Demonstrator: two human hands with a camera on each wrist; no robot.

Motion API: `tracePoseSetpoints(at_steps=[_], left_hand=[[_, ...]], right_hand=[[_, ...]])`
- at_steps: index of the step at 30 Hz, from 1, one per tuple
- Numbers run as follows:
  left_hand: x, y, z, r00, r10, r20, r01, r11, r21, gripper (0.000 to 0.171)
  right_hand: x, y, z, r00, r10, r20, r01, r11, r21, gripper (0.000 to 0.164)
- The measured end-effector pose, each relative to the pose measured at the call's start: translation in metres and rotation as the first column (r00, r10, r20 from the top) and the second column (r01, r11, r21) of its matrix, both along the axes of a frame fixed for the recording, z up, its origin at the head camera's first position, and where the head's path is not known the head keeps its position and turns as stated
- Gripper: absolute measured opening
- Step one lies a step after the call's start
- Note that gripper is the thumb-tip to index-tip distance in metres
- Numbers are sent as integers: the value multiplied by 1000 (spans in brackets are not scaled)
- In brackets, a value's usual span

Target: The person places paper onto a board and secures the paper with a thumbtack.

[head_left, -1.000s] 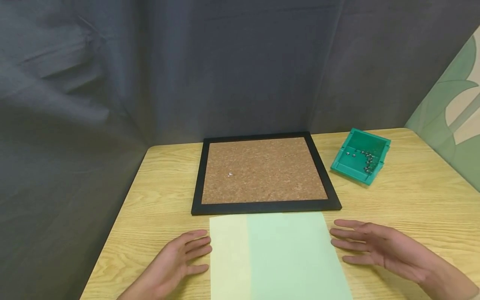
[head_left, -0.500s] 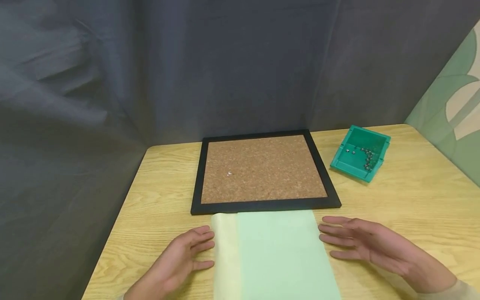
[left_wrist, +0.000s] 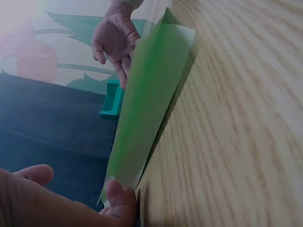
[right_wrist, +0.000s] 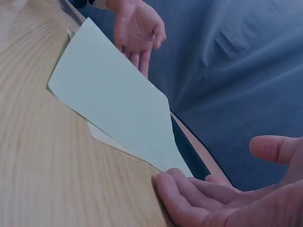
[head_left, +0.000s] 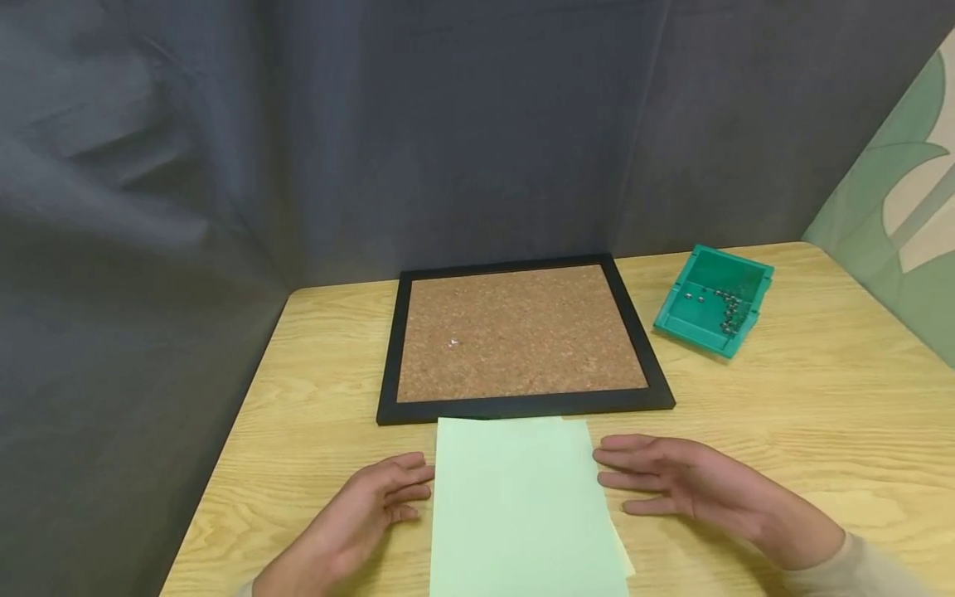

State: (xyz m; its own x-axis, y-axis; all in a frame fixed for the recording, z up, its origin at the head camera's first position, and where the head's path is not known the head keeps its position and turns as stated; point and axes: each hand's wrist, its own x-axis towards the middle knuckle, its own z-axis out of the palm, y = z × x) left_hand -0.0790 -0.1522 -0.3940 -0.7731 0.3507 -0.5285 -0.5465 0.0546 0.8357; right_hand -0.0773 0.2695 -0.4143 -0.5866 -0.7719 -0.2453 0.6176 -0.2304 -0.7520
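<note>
A pale green sheet of paper (head_left: 522, 506) lies on the table in front of the corkboard. Most of a yellow sheet (head_left: 623, 557) is hidden beneath it, with one corner poking out at the lower right. My left hand (head_left: 351, 518) is at the papers' left edge, fingertips against it and fingers extended. On the opposite side my right hand (head_left: 694, 493) has its straight fingers at the right edge, palm facing inward. In the left wrist view the green sheet (left_wrist: 147, 104) bows upward. Neither hand pinches the paper.
A black-framed corkboard (head_left: 522, 332), with a small whitish speck on it, lies just beyond the papers. To its right a green plastic tray (head_left: 690, 334) holds several small metallic pieces. A dark curtain (head_left: 462, 133) hangs behind the table.
My right hand has moved left, bringing the green sheet across the yellow one, which is now nearly covered. My left hand has shifted slightly right.
</note>
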Motion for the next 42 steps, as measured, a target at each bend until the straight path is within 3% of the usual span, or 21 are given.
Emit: tracePoseSetpoints(at_steps=[7, 13, 16, 20, 23, 27, 33, 36, 42], left_hand=[[0, 4, 0, 999, -15, -33, 16, 1000, 6, 70], [-2, 8, -4, 1000, -14, -6, 14, 999, 36, 76], [-4, 12, -5, 999, -47, 18, 46, 997, 60, 64], [-4, 18, -5, 995, -89, 46, 85, 993, 82, 30], [-4, 21, -4, 994, -97, 46, 94, 993, 71, 16], [-3, 23, -4, 996, -80, 33, 79, 996, 48, 22], [-1, 23, -7, 998, -57, 40, 53, 993, 105, 28], [-2, 22, -9, 998, -51, 22, 49, 994, 93, 35], [-5, 22, -11, 996, -90, -7, 90, 995, 41, 40]], right_hand=[[4, -4, -1, 1000, -6, -13, 6, 1000, 16, 49], [8, -6, -1, 1000, -14, -18, 15, 1000, 22, 49], [10, -6, -1, 999, -25, -23, 26, 999, 30, 50], [12, -6, -2, 999, -42, -18, 42, 999, 32, 50], [13, -6, -3, 999, -49, -10, 50, 998, 34, 51], [15, -6, -2, 998, -60, -4, 60, 997, 39, 52], [14, -7, -2, 998, -64, 4, 64, 997, 46, 52], [14, -7, -2, 998, -62, 5, 62, 997, 42, 52], [14, -5, -2, 998, -56, 4, 56, 998, 16, 50]])
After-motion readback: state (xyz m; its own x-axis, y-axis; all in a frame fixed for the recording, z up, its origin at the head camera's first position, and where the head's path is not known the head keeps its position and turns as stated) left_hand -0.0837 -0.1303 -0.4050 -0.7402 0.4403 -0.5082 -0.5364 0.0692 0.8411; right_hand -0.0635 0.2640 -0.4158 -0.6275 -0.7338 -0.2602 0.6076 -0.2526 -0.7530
